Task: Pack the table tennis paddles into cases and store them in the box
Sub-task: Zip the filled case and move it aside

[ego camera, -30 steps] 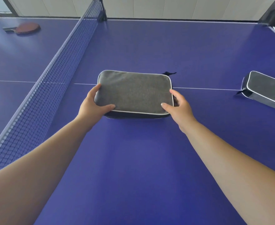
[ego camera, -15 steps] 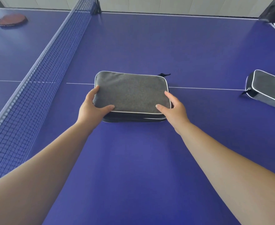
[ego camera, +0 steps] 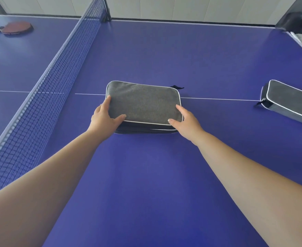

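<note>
Both hands hold the gray case [ego camera: 144, 104] by its near corners. On the left hand [ego camera: 105, 117], the thumb lies on top and the fingers run along the side at 9 o'clock. The right hand [ego camera: 185, 120] does the same at 3 o'clock. Both arms reach straight out over the blue table [ego camera: 146, 184]. Another gray case [ego camera: 289, 102] lies far off at 3 o'clock. A red paddle [ego camera: 17, 27] rests past the net [ego camera: 45, 90] at 10 o'clock.
</note>
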{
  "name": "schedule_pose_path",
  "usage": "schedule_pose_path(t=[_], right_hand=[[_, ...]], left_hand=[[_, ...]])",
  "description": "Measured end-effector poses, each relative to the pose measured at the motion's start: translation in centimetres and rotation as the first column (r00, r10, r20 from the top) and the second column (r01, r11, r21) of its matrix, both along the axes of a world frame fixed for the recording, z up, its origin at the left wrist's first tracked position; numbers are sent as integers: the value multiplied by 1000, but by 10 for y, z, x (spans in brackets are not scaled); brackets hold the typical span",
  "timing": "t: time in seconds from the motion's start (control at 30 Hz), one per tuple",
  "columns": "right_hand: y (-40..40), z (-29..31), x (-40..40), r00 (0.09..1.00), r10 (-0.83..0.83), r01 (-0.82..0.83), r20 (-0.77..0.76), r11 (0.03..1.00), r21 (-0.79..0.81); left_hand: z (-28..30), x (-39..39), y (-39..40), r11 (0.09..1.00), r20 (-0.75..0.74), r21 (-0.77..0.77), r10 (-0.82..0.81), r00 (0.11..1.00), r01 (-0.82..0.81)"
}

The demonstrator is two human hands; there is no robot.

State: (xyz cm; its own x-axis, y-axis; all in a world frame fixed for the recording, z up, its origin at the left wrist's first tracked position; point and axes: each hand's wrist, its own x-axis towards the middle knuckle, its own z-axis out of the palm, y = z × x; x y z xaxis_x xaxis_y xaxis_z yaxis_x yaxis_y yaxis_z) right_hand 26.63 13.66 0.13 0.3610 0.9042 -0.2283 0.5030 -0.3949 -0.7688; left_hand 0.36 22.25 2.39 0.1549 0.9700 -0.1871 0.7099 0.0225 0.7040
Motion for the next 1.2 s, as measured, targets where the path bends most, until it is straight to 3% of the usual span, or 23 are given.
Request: schedule_pose_path(t=[0.2,0.37,0.63,0.97,1.2], right_hand=[[-36,17,-12,966,85,-72,244,995,-63],[-86,31,-19,884,145,-99,443,987,-126],[-174,32,-25,726,245,-111,643,964,-241],[-291,33,-37,621,420,-282,662,907,-312],[-372,21,-57,563,566,-418,602,823,-384]], left_hand=[[13,-12,-38,985,-263,135,-66,962,105],[19,-27,-76,945,-464,212,-127,876,250],[21,-33,-180,923,-642,88,-235,730,374],[13,-9,-336,928,-717,-16,-270,642,372],[8,-7,-446,961,-704,-25,-212,678,275]])
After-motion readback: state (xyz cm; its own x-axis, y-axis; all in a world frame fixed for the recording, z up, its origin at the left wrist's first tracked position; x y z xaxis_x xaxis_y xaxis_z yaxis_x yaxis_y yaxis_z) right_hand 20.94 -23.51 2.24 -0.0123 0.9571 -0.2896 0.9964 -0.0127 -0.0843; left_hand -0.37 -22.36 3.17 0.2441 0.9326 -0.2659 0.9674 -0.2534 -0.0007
